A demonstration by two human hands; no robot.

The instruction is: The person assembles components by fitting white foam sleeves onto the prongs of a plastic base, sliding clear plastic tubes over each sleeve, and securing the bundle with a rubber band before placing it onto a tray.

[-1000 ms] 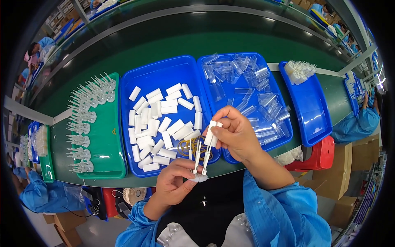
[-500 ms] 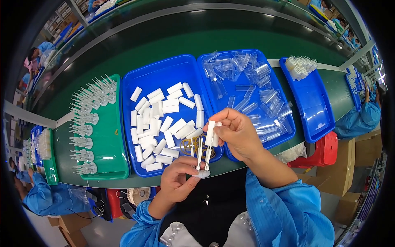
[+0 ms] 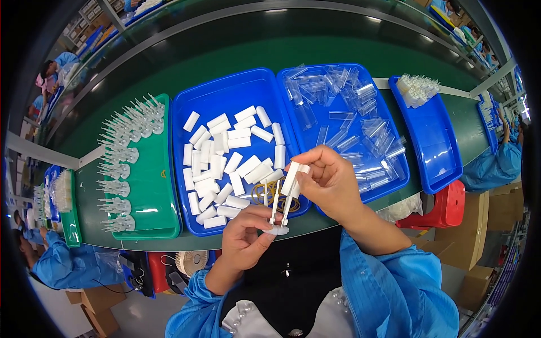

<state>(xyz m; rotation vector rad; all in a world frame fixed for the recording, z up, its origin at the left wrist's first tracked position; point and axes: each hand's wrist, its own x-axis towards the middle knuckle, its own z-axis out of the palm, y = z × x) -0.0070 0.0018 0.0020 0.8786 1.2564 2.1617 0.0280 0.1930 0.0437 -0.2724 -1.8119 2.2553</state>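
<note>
In front of my chest, my left hand (image 3: 247, 239) is closed on the translucent base of a white pronged piece (image 3: 276, 230), its thin prongs pointing up. My right hand (image 3: 329, 183) pinches white foam-like cylinders (image 3: 291, 179) between thumb and fingers, at the upper end of the right-hand prong. Whether that prong runs inside a cylinder is hidden. The cylinders lean slightly to the right, and other prongs stand bare to their left. Behind my hands, a blue tray (image 3: 194, 96) holds many loose white cylinders (image 3: 248, 165) and tan rubber bands (image 3: 260, 194).
To the right, a second blue tray (image 3: 375, 76) contains clear plastic tubes (image 3: 337, 138). A narrow blue tray (image 3: 437, 152) beyond holds clustered white pieces (image 3: 418, 90). At left, a green tray (image 3: 149, 194) carries rows of pronged pieces (image 3: 117, 188). A red stool (image 3: 445, 205) stands below the bench; co-workers sit on both sides.
The cylinders in my right hand have tipped from nearly upright to a slight rightward lean. My left hand still holds the base, a little higher. The whole view has shifted slightly.
</note>
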